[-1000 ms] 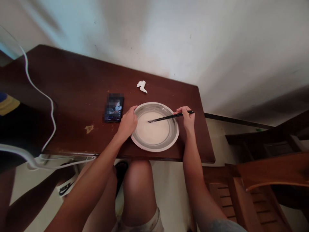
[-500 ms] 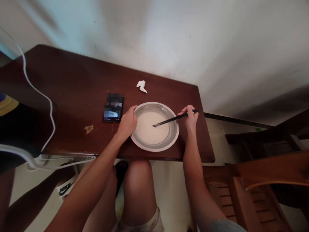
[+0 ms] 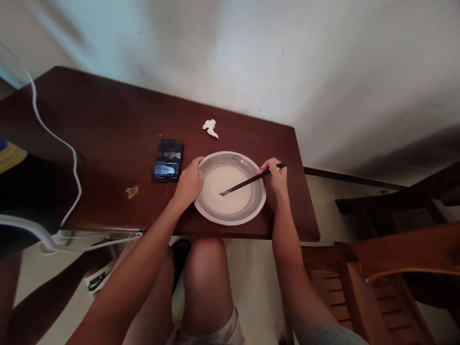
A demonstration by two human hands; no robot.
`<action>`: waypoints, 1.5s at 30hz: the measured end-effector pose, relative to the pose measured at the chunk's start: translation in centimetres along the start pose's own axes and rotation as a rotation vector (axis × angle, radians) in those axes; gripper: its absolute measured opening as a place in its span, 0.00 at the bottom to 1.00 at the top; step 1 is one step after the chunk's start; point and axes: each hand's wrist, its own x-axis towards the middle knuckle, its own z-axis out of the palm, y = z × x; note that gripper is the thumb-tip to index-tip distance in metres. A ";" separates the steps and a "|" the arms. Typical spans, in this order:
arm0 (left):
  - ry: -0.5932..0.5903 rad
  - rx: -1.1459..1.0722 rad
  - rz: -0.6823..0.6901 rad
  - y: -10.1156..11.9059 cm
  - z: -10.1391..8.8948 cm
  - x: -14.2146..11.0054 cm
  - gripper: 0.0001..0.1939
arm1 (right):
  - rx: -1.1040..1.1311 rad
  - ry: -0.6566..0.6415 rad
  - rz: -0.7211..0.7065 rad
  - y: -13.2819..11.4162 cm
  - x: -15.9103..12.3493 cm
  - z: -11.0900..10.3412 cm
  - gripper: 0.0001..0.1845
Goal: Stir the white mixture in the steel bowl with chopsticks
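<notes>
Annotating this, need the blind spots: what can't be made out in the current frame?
All head view:
- Bowl floor: hidden by the pale mixture.
- Left hand, most of its contact with the bowl: hidden by the hand's own back.
- Right hand, inner grip on the chopsticks: hidden by the hand itself.
- Phone text: too small, partly pixelated.
- Nearby person: cut off by left edge.

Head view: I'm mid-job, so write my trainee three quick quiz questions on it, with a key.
1. Which hand holds the chopsticks: (a) left, (b) right?
2. True or false: the phone lies inside the bowl.
3. What is the left hand touching?

Key:
1. b, the right hand.
2. False; it lies on the table, left of the bowl.
3. The bowl, at its left rim.
</notes>
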 end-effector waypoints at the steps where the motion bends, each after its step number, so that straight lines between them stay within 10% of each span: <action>1: 0.003 -0.002 0.003 0.0 0.0 0.0 0.27 | -0.002 -0.054 0.011 0.0 -0.1 0.2 0.20; 8: 0.007 -0.018 0.008 -0.2 0.1 0.0 0.27 | -0.017 0.151 -0.053 -0.1 0.1 -0.2 0.20; 15: 0.016 -0.021 0.013 -0.2 0.0 0.0 0.26 | -0.044 -0.070 0.044 0.0 -0.1 0.4 0.21; 20: 0.006 -0.027 0.013 -0.1 0.0 0.0 0.26 | -0.034 0.155 -0.049 0.0 0.3 -0.5 0.21; 26: 0.018 -0.024 0.016 -0.2 0.1 -0.1 0.27 | 0.003 -0.055 0.040 0.1 -0.1 0.3 0.20; 32: 0.009 -0.018 0.022 0.0 0.0 -0.1 0.27 | -0.045 0.196 -0.047 -0.1 0.3 -0.2 0.20; 38: 0.027 -0.029 0.007 -0.3 0.2 0.0 0.26 | -0.038 -0.020 0.033 0.0 0.0 0.3 0.20; 45: 0.009 -0.028 0.018 -0.2 0.0 -0.1 0.27 | -0.053 0.158 -0.025 -0.1 0.1 -0.4 0.20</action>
